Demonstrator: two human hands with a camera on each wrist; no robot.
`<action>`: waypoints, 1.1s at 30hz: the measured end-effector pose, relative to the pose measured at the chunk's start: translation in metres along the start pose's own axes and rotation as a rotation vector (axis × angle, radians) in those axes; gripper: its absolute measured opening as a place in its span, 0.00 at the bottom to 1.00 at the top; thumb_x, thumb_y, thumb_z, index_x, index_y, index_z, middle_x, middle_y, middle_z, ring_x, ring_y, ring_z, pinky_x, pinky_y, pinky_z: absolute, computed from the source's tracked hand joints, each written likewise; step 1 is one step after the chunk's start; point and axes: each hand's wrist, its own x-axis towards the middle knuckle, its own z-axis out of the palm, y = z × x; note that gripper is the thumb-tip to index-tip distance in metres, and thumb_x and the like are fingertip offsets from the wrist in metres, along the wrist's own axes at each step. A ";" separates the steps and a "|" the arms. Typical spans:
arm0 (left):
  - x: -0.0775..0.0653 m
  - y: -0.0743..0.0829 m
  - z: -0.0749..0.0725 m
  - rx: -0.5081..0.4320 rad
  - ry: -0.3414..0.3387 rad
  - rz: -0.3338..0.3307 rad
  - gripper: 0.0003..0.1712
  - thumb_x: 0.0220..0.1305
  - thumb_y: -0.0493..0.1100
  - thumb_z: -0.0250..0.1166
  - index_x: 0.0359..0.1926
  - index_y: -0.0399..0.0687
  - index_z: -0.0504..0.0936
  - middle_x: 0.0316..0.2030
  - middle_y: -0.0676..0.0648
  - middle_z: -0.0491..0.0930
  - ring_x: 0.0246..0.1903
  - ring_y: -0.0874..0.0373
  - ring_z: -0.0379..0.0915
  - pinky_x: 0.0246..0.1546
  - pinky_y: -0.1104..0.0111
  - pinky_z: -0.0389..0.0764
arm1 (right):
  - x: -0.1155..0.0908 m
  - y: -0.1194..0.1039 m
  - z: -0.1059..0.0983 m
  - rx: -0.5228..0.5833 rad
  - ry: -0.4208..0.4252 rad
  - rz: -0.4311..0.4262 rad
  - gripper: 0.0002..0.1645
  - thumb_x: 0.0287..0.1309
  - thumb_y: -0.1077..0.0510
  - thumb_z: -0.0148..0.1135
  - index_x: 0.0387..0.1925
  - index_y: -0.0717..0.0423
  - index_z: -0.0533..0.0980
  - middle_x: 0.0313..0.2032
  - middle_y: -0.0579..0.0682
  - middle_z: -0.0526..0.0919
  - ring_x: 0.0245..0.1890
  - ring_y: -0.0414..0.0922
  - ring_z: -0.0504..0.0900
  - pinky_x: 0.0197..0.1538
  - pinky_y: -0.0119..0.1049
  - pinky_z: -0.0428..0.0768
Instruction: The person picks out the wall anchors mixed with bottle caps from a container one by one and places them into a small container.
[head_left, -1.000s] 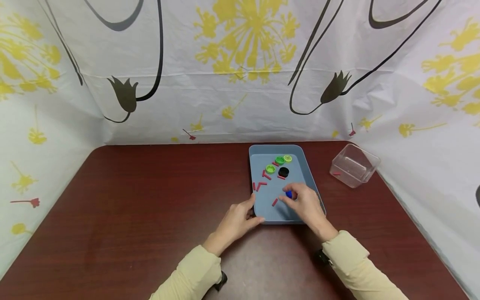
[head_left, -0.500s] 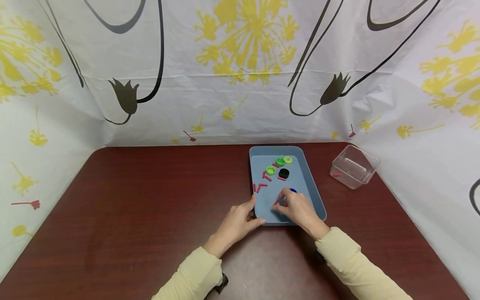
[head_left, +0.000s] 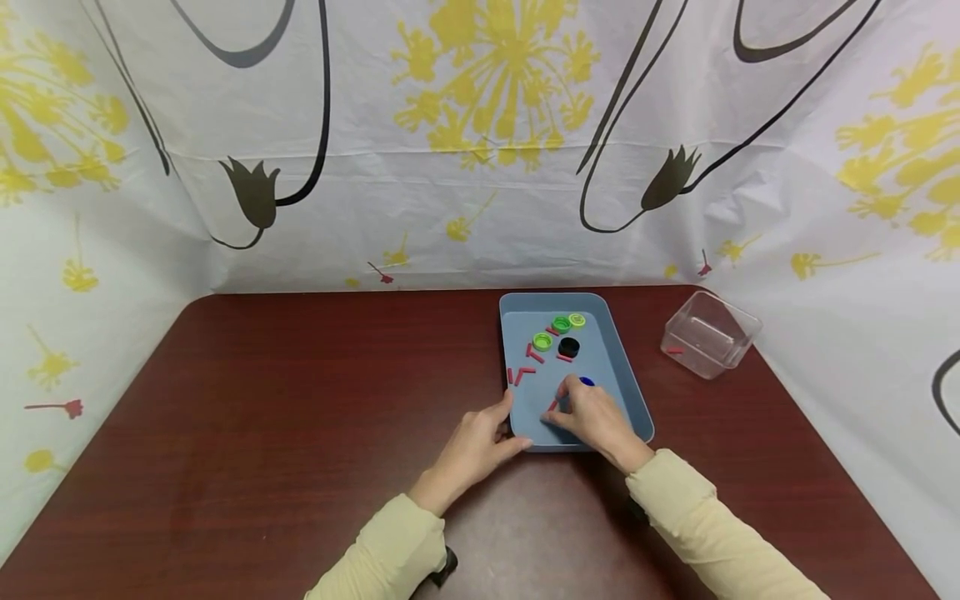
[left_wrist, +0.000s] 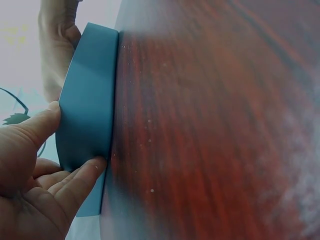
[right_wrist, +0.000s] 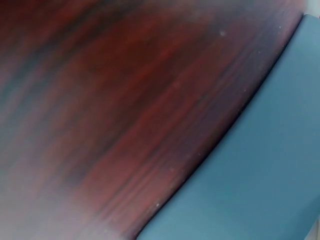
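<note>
In the head view a blue-grey tray (head_left: 617, 358) lies on the table, holding several short red sticks and small round caps. My left hand (head_left: 476, 442) grips its near left corner; in the left wrist view the thumb (left_wrist: 49, 120) is at the rim and the fingers (left_wrist: 82, 182) lie along the outer wall. Over the tray's near half, my right hand (head_left: 598, 417) pinches a small red stick (head_left: 553, 406) between thumb and index finger. A blue cap (head_left: 587, 382) lies just beyond that hand, mostly hidden by it.
Farther up the tray are a black cap (head_left: 569, 347), a lime-green cap (head_left: 542, 342), a green cap (head_left: 561, 325) and a yellow-green cap (head_left: 577, 320). A clear plastic box (head_left: 708, 333) with a red stick (head_left: 675, 351) inside stands right of the tray. A patterned cloth surrounds the table.
My right hand has let go of the blue cap in the tray and moved slightly left and nearer, down to the red stick. The left hand stays at the tray corner.
</note>
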 end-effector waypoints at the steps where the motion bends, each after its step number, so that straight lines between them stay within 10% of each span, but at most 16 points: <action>1: 0.000 0.000 0.000 0.000 0.000 -0.002 0.41 0.60 0.47 0.66 0.67 0.33 0.61 0.55 0.37 0.76 0.43 0.55 0.81 0.39 0.70 0.78 | 0.000 0.000 0.000 0.001 0.000 -0.001 0.21 0.44 0.55 0.75 0.31 0.62 0.72 0.16 0.47 0.73 0.16 0.38 0.69 0.20 0.31 0.67; 33: 0.000 0.000 0.003 -0.018 -0.013 -0.016 0.41 0.61 0.48 0.65 0.68 0.34 0.59 0.59 0.37 0.72 0.46 0.53 0.80 0.41 0.67 0.80 | 0.004 0.003 0.001 0.065 -0.030 0.009 0.14 0.47 0.57 0.72 0.28 0.59 0.74 0.17 0.46 0.73 0.18 0.38 0.69 0.23 0.32 0.67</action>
